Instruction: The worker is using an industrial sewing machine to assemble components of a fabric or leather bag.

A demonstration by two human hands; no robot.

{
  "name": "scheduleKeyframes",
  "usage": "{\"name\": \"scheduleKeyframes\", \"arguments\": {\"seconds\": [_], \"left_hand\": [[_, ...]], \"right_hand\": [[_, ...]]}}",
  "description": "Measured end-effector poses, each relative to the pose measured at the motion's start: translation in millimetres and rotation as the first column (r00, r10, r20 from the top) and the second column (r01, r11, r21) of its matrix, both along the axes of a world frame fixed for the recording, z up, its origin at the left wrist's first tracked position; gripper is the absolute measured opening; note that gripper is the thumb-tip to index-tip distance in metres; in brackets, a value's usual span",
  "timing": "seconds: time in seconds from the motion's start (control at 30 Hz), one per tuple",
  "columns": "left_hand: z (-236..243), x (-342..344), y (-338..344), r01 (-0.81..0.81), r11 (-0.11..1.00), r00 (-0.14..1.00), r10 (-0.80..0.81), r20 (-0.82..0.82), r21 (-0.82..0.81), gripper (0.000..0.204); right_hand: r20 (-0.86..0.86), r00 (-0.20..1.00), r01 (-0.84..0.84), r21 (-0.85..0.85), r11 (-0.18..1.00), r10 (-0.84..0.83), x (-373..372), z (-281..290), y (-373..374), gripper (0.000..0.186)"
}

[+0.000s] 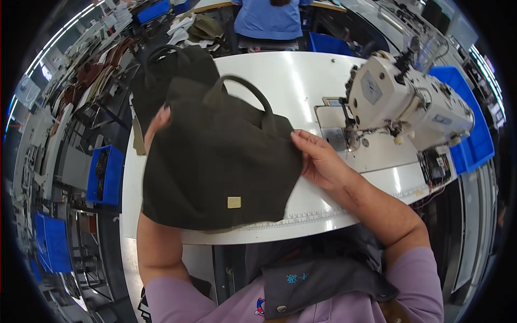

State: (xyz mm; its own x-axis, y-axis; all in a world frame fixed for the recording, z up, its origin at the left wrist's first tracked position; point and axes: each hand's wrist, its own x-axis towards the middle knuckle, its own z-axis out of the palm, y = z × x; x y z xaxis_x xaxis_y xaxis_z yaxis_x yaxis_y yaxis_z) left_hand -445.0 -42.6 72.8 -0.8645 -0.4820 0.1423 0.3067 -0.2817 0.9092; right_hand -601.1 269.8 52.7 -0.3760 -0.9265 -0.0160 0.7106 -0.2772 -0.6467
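Note:
A dark olive fabric bag panel [215,161] with one curved handle [250,89] is held up over the front of the white sewing table. Near its lower edge sits a small pale yellow patch [233,202]. My right hand [321,159] pinches the panel's right edge, just below the handle's end. At the upper left edge my left hand [157,126] grips the panel; most of its fingers are hidden behind the cloth. Beyond it, at the table's left end, lies another dark piece with a handle [172,67].
A white sewing machine [404,102] stands on the table [291,72] to the right. Behind the machine is a blue bin [468,124]; another blue bin [105,175] stands at left. A ruler strip [318,214] runs along the front edge. A person in blue [268,21] sits beyond the table.

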Motion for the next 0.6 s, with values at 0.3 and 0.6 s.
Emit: {"name": "scheduleKeyframes", "arguments": {"seconds": [0.3, 0.6], "left_hand": [[1.9, 51.8, 96.1, 0.217, 0.975, 0.896, -0.214, 0.39, 0.035, 0.039], [12.4, 85.7, 181.3, 0.022, 0.982, 0.944, 0.041, 0.328, -0.187, 0.058]], "right_hand": [[-0.646, 0.751, 0.419, 0.307, 0.855, -0.136, 28.3, 28.0, 96.3, 0.038], [-0.781, 0.607, 0.566, 0.296, 0.77, -0.146, 31.8, 27.4, 150.0, 0.051]]}}
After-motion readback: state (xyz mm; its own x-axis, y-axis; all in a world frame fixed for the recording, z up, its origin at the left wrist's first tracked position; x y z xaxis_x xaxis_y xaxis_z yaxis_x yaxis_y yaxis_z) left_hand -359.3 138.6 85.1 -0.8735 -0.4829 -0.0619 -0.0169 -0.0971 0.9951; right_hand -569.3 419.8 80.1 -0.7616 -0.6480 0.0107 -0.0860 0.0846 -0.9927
